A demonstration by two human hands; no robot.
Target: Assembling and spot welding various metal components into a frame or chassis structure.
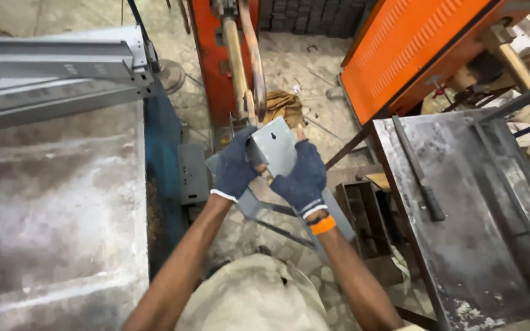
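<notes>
Both my hands wear dark blue knit gloves and grip one bent grey sheet-metal piece [275, 142] in front of me. My left hand [235, 167] clasps its left side. From below and to the right, my right hand [303, 178] holds it, with an orange band at the wrist. The piece has a small hole near its top and stands just below the copper arms [245, 58] of an orange-red machine [213, 61].
A worn grey table [56, 202] fills the left, with long metal channels [50, 67] at its far end. A dark metal table [480, 208] stands on the right with a long bar [421, 175] on it. Behind it sits an orange cabinet [406, 49]. More metal pieces lie on the stone floor [295, 55].
</notes>
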